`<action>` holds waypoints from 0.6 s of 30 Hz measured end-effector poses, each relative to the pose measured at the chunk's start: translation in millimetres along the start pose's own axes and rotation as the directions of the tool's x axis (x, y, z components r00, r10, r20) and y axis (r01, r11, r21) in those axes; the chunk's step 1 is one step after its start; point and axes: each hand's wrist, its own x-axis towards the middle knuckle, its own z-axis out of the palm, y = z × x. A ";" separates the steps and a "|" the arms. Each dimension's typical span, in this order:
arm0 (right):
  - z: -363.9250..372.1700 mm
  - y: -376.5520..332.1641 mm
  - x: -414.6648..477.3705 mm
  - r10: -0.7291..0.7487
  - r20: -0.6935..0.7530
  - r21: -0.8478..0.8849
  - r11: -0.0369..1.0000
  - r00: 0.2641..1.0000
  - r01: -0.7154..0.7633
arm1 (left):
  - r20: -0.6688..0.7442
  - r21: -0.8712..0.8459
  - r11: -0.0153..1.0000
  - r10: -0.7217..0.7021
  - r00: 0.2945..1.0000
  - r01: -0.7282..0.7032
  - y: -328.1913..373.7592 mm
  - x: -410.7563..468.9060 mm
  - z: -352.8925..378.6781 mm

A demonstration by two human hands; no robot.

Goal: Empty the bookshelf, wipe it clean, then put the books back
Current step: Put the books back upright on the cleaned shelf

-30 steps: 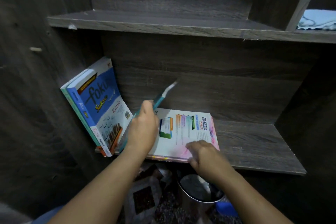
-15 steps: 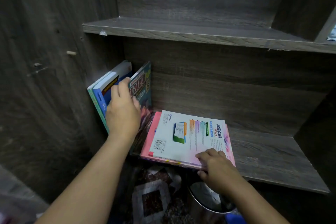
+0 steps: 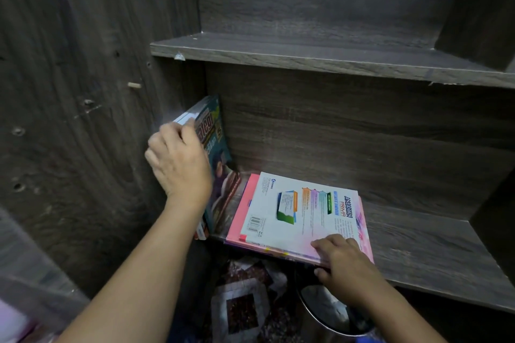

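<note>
Two groups of books sit on the lower shelf [image 3: 423,248]. The upright books [image 3: 216,131] lean on the left side panel [image 3: 83,147], apparently steadied by the left hand [image 3: 181,159], whose fingers curl over their edge. The right hand [image 3: 342,262] pinches the flat stack [image 3: 292,211] at its near-right corner, at the shelf's near edge. Bare board lies open to the right.

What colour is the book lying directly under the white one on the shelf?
The lower book is pink, clearest in the head view.
</note>
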 end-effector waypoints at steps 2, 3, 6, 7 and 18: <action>-0.1 -0.2 -0.5 -0.002 -0.001 0.001 1.000 1.000 0.002 | 0.033 0.126 0.990 -0.061 0.998 0.057 0.5 2.4 4.5; 0.1 -0.1 -0.8 -0.002 -0.002 0.003 1.000 1.000 0.002 | 0.045 0.158 0.986 -0.060 0.997 0.052 1.2 2.5 6.3; -0.7 -0.4 -1.4 -0.004 0.006 0.005 1.000 1.000 0.004 | 0.068 0.218 0.976 -0.046 0.997 0.030 4.0 0.1 7.4; -0.7 -0.1 -1.3 -0.004 0.009 0.005 1.000 1.000 0.004 | 0.091 0.201 0.979 -0.058 0.994 0.038 5.9 -0.3 4.7; -11.7 11.9 4.4 0.104 0.059 0.003 0.995 0.993 -0.104 | 0.213 -0.316 0.880 0.430 0.877 -0.354 51.4 -54.9 -11.7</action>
